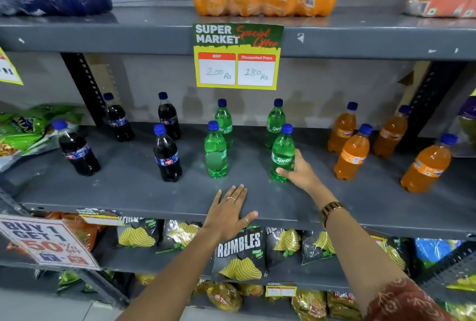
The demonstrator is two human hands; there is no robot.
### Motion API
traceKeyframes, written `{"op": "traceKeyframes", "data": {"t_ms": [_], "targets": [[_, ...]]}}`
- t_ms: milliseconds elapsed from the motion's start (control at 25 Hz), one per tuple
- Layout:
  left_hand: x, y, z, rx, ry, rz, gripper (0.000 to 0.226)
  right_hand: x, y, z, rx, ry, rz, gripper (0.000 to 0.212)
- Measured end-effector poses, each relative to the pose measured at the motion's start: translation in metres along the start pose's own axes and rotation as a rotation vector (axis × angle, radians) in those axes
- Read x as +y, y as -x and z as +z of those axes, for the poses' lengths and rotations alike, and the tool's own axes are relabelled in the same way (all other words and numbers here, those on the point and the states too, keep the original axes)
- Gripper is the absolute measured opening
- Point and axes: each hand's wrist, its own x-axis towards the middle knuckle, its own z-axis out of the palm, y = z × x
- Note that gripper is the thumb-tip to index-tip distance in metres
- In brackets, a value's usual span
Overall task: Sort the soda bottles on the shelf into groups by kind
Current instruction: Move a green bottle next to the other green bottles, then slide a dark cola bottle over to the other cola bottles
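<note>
On the grey shelf [134, 186], the soda bottles are seen standing in three groups: four dark cola bottles [167, 156] toward 9 o'clock, four green Sprite bottles [215, 152] at the centre, four orange bottles [352, 154] toward 3 o'clock. The front right Sprite bottle [282, 153] is wrapped low on its body by the right hand [300, 172], its grip pressed around it. The left hand [229, 211] is laid flat on the shelf edge at 6 o'clock, fingers spread, nothing held.
</note>
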Motion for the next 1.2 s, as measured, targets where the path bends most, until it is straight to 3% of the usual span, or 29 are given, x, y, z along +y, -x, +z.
{"op": "traceKeyframes", "data": {"t_ms": [120, 200, 320, 400, 560, 760, 880, 1040, 1200], "targets": [[-0.005, 0.0, -0.001, 0.005, -0.007, 0.008, 0.073, 0.003, -0.001, 0.004, 0.003, -0.034, 0.005, 0.077], [-0.01, 0.001, -0.002, 0.008, -0.02, 0.01, 0.074, 0.003, 0.009, 0.008, 0.198, -0.1, -0.051, 0.086], [-0.027, 0.006, -0.01, -0.003, -0.058, 0.004, 0.077, -0.012, 0.029, 0.02, 0.629, -0.073, -0.264, 0.061], [-0.045, 0.012, -0.017, -0.006, -0.07, -0.022, 0.079, -0.032, 0.036, 0.032, 0.754, 0.027, -0.435, 0.042], [-0.084, 0.031, -0.027, 0.004, -0.067, -0.088, 0.075, -0.078, 0.035, 0.071, 0.59, 0.072, -0.584, 0.025], [-0.133, 0.055, -0.039, 0.012, -0.052, -0.145, 0.07, -0.114, 0.029, 0.134, 0.364, 0.089, -0.599, 0.027], [-0.157, 0.066, -0.044, 0.014, -0.051, -0.145, 0.069, -0.127, 0.02, 0.169, 0.22, 0.084, -0.531, 0.029], [-0.19, 0.076, -0.05, 0.015, -0.051, -0.175, 0.07, -0.139, 0.001, 0.206, -0.062, 0.138, -0.343, 0.051], [-0.225, 0.086, -0.055, 0.012, -0.015, -0.215, 0.073, -0.138, -0.011, 0.235, -0.088, 0.081, -0.193, 0.058]]}}
